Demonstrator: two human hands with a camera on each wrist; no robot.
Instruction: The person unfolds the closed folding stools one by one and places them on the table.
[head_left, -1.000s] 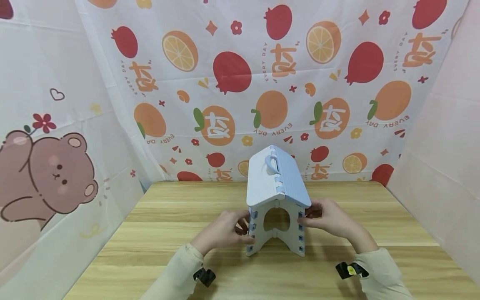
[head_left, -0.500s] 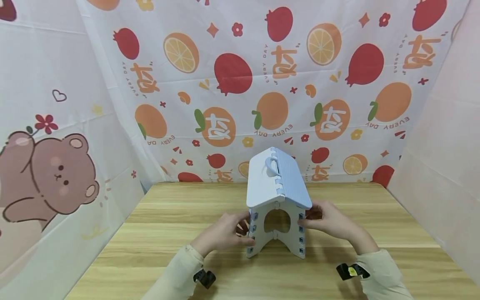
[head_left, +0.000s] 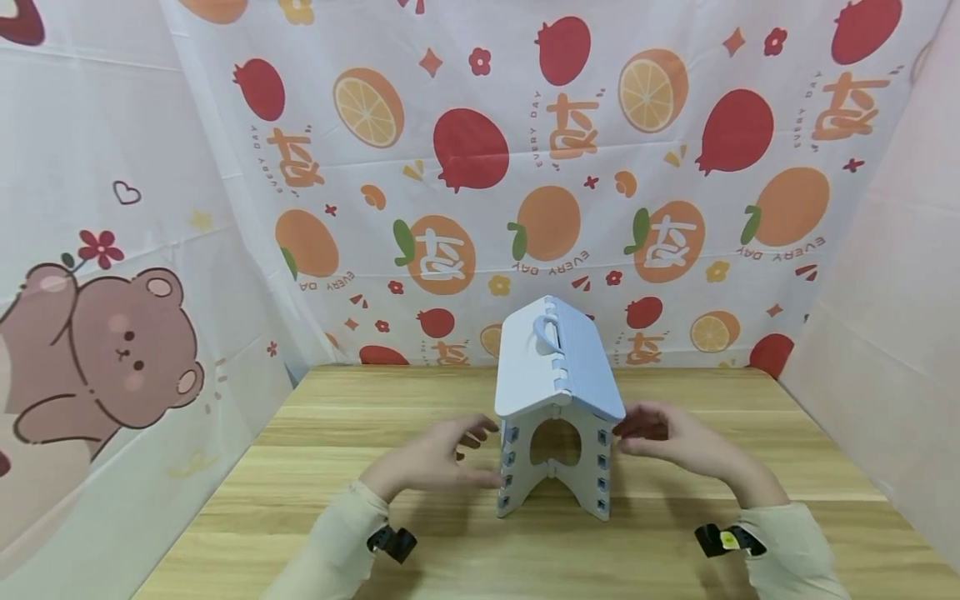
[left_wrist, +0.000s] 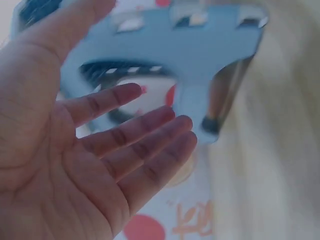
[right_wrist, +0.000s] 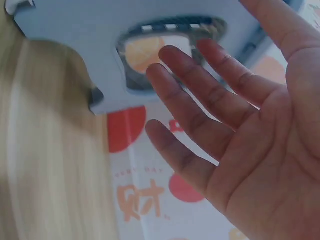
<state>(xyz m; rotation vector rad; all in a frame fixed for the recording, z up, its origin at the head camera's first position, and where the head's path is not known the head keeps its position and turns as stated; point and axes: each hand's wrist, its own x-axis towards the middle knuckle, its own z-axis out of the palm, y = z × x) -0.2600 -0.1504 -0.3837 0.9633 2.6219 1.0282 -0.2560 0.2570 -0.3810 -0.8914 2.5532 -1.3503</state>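
Observation:
A pale blue and white toy house (head_left: 551, 358) stands upright on the wooden table, its ridged roof topped by a small loop handle (head_left: 547, 332). Its front panel has a rounded window and an arched opening below. On the house's left side is my left hand (head_left: 435, 458), fingers spread, thumb tip near the front corner. My right hand (head_left: 678, 437) is at the other side, just below the roof's edge, fingers relaxed. Both wrist views show the palms facing the side walls, with the left fingers (left_wrist: 150, 145) and right fingers (right_wrist: 200, 100) loosely extended and holding nothing.
The wooden table (head_left: 337, 425) reaches back to a hanging fruit-print cloth (head_left: 480, 225). A bear-print cloth (head_left: 225, 333) borders the left side, a pale one (head_left: 885, 375) the right. Black straps (head_left: 393, 542) circle both sleeved wrists.
Both hands have come off the house's side walls and moved outward, the left to the left and the right to the right. The house stays in place.

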